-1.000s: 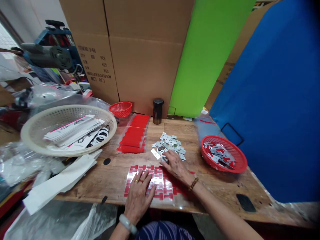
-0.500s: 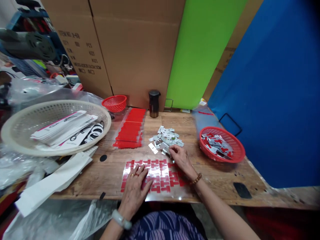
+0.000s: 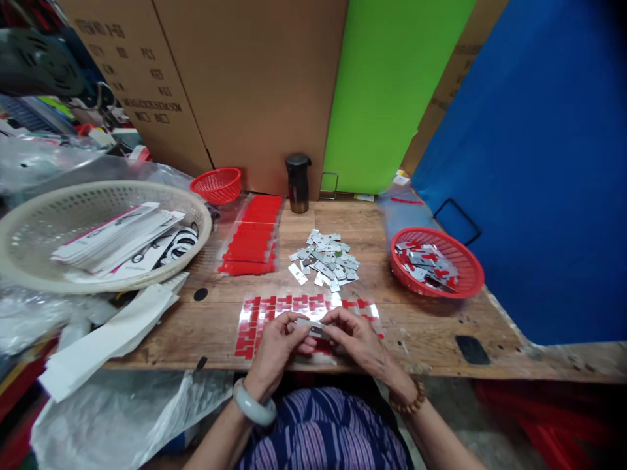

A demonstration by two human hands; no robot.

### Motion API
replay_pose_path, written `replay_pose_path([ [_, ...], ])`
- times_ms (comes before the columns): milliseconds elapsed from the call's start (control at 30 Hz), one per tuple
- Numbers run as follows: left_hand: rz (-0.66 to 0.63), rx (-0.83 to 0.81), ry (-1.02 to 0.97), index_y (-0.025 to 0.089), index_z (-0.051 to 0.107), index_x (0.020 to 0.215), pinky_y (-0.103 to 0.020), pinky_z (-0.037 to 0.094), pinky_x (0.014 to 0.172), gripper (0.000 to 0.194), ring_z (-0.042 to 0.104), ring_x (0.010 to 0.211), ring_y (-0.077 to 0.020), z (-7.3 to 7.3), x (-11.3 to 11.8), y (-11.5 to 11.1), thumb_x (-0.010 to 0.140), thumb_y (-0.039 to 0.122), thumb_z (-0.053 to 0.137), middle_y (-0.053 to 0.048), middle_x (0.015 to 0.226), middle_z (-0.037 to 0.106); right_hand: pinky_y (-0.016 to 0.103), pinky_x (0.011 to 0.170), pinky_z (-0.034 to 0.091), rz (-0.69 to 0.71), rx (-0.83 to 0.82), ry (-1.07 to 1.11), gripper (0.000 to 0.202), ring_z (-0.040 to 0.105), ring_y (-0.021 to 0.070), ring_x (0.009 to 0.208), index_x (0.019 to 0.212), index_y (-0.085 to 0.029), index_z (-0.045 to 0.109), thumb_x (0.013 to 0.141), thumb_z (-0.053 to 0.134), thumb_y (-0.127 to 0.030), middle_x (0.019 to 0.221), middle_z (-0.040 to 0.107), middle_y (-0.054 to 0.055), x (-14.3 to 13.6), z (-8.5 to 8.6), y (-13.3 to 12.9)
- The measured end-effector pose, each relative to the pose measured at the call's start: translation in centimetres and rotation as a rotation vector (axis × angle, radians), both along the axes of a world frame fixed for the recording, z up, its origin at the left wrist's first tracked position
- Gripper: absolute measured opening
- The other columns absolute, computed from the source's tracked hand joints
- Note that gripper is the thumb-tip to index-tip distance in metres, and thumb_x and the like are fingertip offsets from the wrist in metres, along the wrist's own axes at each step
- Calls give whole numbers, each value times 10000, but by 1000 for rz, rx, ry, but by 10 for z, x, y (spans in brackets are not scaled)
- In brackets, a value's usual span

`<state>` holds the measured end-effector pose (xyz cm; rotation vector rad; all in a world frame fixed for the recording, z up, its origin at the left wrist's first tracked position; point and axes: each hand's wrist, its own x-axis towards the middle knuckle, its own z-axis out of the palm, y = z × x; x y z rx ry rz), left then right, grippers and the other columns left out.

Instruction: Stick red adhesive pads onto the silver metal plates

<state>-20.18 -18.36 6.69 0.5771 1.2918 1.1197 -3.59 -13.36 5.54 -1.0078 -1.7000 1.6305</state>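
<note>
A small flat metal plate (image 3: 310, 328) with a hole is pinched between both hands, just above the bench's front edge. My left hand (image 3: 279, 343) grips its left end and my right hand (image 3: 356, 339) its right end, fingers closed. Beneath them lies a clear sheet with red T-shaped stickers (image 3: 255, 326), partly hidden by the hands. Just beyond the sheet, a loose pile of similar metal plates (image 3: 327, 260) rests on the wood. To the right, a red basket (image 3: 470, 261) holds more plates, with red pieces among them.
A stack of red sticker sheets (image 3: 252, 235) lies left of the pile. Behind stand a dark tumbler (image 3: 298, 186) and a small red basket (image 3: 218, 186). A large white basket (image 3: 14, 261) with printed cards fills the left. Cardboard (image 3: 255, 85) and a blue panel (image 3: 529, 196) wall the bench.
My right hand has come back from the pile with a metal plate. My left hand has lifted off the sticker sheet and closed on the plate too. The view has tipped slightly down.
</note>
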Motion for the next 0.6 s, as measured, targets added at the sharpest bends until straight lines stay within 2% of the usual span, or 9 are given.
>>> replay_pose_path([
  [133,30,-47,-73,113,560,842,-159,504,500,322,626,476,-97,3,2,-3,641,283,746,-35,582,678,227,635,436,-19,194,-133,227,529,120,697,1003,-208,577,788,623,-264,814,575,-5,8,3,-12],
  [300,50,-75,-117,111,569,786,-163,518,500,301,633,487,-102,7,3,-4,606,244,770,-28,573,670,286,793,445,8,411,-238,211,555,168,883,1047,-219,573,837,564,-218,992,594,49,13,8,-21],
  [467,13,-85,-104,107,576,823,-160,509,496,321,634,483,-105,7,2,-4,600,234,769,-48,581,685,293,844,434,40,415,-237,194,555,171,946,1064,-225,562,881,499,-215,1020,601,48,12,5,-21],
  [600,-25,-95,-90,107,580,835,-154,489,483,340,627,459,-104,4,0,-7,605,274,768,-51,558,682,259,763,445,57,358,-229,156,566,149,840,1019,-218,568,872,514,-212,930,605,26,12,2,-21],
])
